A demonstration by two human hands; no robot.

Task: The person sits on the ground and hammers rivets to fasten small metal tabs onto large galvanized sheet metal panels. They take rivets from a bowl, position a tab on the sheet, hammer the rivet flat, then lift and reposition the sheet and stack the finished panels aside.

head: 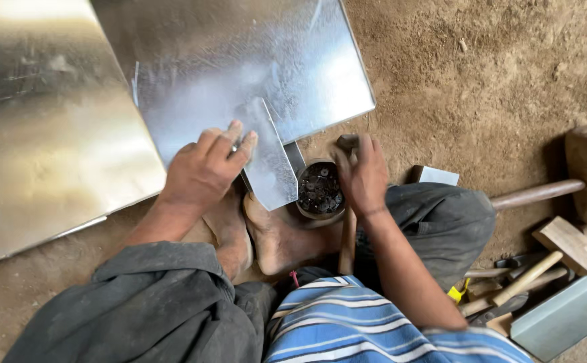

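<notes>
My left hand (206,168) presses down on a small cut strip of sheet metal (270,158) with angled ends, which lies on the corner of a large shiny metal sheet (253,60). My right hand (362,175) grips the head end of a hammer (347,235), whose wooden handle runs down toward my body. Between the hands sits a round tin (320,191) filled with several small dark rivets or nails. My bare feet (260,232) rest just below the strip.
A second large metal sheet (45,134) lies at the left. At the right on the dirt floor (481,81) lie wooden-handled tools (528,272), a wood block (569,243), a long wooden handle (535,193) and a grey metal piece (569,312).
</notes>
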